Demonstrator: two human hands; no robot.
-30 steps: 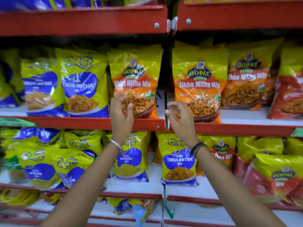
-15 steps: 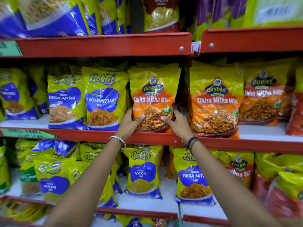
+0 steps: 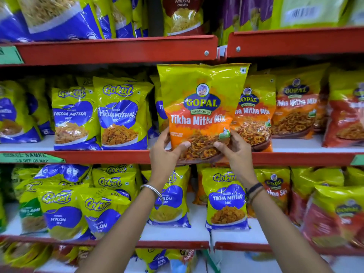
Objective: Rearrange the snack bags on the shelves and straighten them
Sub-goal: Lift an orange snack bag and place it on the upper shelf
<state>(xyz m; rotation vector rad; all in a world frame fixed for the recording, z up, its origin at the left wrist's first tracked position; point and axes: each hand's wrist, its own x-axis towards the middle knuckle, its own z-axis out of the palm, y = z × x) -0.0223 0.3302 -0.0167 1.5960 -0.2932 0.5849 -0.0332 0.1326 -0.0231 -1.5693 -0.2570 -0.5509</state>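
Observation:
A yellow and orange Gopal Tikha Mitha Mix bag [image 3: 201, 107] is held upright in front of the middle shelf [image 3: 98, 157], lifted off it and pulled towards me. My left hand [image 3: 164, 154] grips its lower left corner and my right hand [image 3: 234, 152] grips its lower right corner. Behind it on the right stand more Gopal Tikha Mitha Mix bags [image 3: 256, 115]. To its left stand blue and yellow Gokul Tikha Mitha Mix bags [image 3: 120, 117], upright in a row.
The red top shelf [image 3: 118, 49] carries more snack bags. On the lower shelf [image 3: 173, 244], Gokul Nylon Sev bags [image 3: 63, 211] lean and overlap at the left, a Gokul Tikha Mitha bag [image 3: 226, 200] stands in the middle, and red Gopal bags [image 3: 334, 215] sit at the right.
Both hands closed on the lower corners of the Gopal bag, then lifted it off the middle shelf and drew it towards me. The view tilted upward.

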